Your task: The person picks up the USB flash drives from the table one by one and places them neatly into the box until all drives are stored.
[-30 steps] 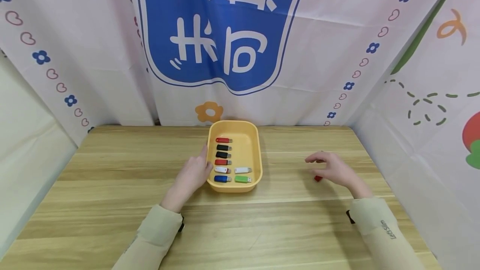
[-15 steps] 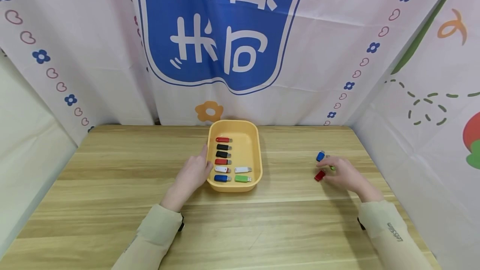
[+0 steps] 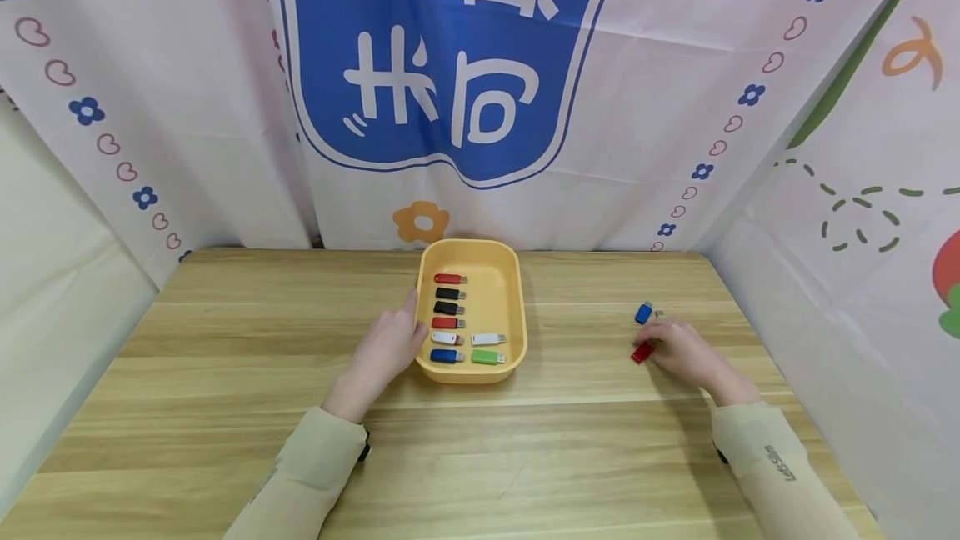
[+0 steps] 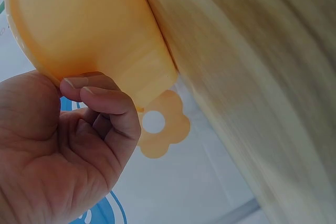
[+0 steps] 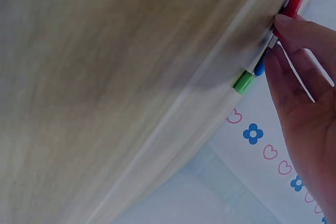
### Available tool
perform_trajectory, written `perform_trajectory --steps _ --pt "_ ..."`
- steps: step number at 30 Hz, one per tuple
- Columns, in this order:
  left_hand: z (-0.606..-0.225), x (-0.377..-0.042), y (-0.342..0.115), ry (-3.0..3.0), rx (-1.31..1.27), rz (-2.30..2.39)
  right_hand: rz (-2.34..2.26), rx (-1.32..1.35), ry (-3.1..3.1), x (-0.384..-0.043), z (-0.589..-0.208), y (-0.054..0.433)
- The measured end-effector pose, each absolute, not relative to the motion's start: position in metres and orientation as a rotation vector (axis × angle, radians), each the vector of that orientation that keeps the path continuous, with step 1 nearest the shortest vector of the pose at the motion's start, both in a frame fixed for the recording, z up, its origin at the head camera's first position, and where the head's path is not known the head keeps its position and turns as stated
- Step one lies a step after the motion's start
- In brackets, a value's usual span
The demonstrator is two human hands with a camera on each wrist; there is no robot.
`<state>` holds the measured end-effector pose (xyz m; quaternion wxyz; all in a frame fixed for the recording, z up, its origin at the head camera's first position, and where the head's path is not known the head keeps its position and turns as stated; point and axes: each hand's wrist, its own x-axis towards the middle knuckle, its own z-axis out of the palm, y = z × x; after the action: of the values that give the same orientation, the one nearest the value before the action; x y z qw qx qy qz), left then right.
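My left hand (image 3: pixel 382 348) grips the left wall of a yellow plastic tray (image 3: pixel 491 294), its fingers curled against the tray wall (image 4: pixel 79 19) in the left wrist view. On the right of the table, my right hand (image 3: pixel 686 357) pinches a red USB stick (image 3: pixel 642 352) between thumb and fingers; in the right wrist view the red stick (image 5: pixel 294 4) stands tilted at the fingertips. A blue USB stick (image 3: pixel 643 312) lies just beyond that hand. A green USB stick (image 5: pixel 244 82) lies near it, mostly hidden by the hand in the head view.
Inside the tray, a left column holds red, black, white and blue USB sticks (image 3: pixel 447 356). Beside it lie a white stick (image 3: pixel 487 339) and a green stick (image 3: pixel 488 357). The wooden table (image 3: pixel 525 465) ends at a printed curtain (image 3: pixel 600 207) behind.
My right hand first drew back to the right, uncovering the blue and red sticks, then came down and took hold of the red one. My left hand stays on the tray.
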<state>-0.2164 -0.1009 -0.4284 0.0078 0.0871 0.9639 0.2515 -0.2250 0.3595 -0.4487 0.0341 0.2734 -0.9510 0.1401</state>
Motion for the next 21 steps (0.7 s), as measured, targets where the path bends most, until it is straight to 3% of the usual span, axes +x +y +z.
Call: perform_trajectory --steps 21 --pt "-0.4266 -0.2162 -0.1005 2.979 0.227 0.781 0.540 0.763 -3.003 -0.2244 -0.4482 0.3520"
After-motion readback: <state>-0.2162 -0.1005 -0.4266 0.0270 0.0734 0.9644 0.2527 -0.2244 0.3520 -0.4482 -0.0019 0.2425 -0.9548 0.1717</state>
